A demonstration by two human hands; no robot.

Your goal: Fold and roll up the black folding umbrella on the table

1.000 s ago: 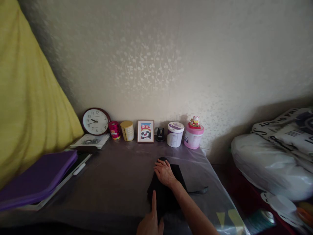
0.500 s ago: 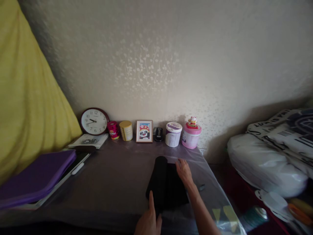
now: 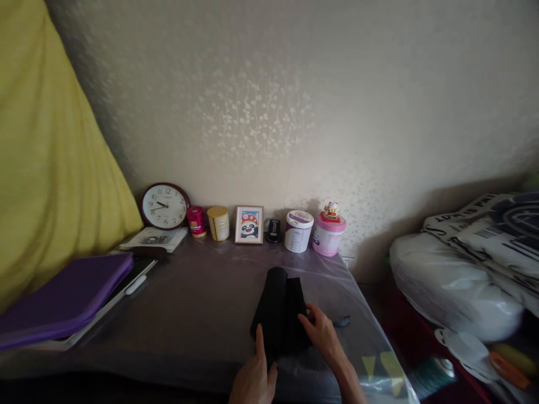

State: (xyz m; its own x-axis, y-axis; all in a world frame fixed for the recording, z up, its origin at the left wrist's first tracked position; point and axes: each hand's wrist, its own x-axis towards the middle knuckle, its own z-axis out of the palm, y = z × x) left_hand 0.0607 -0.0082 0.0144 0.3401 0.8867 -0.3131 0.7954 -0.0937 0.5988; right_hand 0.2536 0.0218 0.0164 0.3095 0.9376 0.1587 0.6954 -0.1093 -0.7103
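Observation:
A folded black cloth (image 3: 278, 308) lies on the grey table (image 3: 197, 314) near its front edge, narrowed into a long strip. My left hand (image 3: 254, 377) rests at the cloth's near end with one finger stretched out flat along it. My right hand (image 3: 323, 332) is at the cloth's right edge, its fingers curled over the fold and touching the fabric.
Along the wall stand a round clock (image 3: 164, 206), a red tin (image 3: 196, 221), a yellow tin (image 3: 218, 223), a framed panda picture (image 3: 249, 224), a white tub (image 3: 298, 230) and a pink tub (image 3: 329, 233). A purple folder (image 3: 67, 296) lies left. Bagged bedding (image 3: 455, 280) sits right.
My right hand moved from the cloth's far end to the right side, then back toward me, folding the right part over so the cloth is narrower. My left hand stayed put.

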